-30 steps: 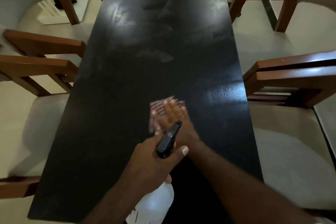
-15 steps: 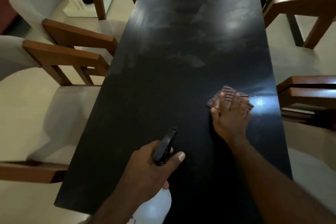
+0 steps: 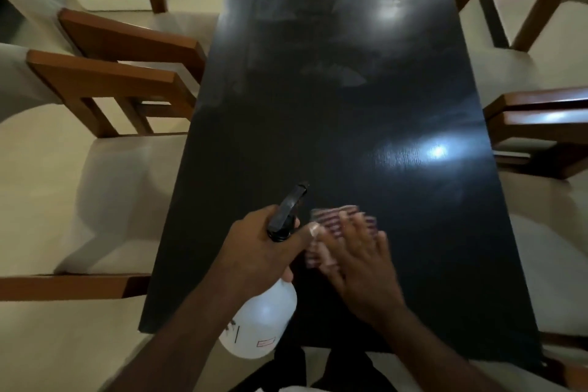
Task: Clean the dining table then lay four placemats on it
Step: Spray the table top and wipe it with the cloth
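Note:
The black dining table point(image 3: 334, 105) stretches away from me, with dull smears on its far half. My left hand point(image 3: 257, 251) grips the neck of a white spray bottle point(image 3: 261, 321) with a black trigger head, held above the table's near left part. My right hand point(image 3: 359, 261) lies flat, fingers spread, pressing a striped purple cloth point(image 3: 331, 216) onto the table just right of the bottle. The hand covers most of the cloth. No placemats are in view.
Wooden armchairs with cream cushions stand on both sides: two on the left point(image 3: 111, 83), two on the right point(image 3: 541, 118). Another wooden arm point(image 3: 70, 286) sits near the front left corner. Bright light reflections point(image 3: 436, 149) show on the tabletop.
My right hand has slid the cloth from the table's right side back towards the near middle, beside the bottle. My left hand still holds the spray bottle in about the same place.

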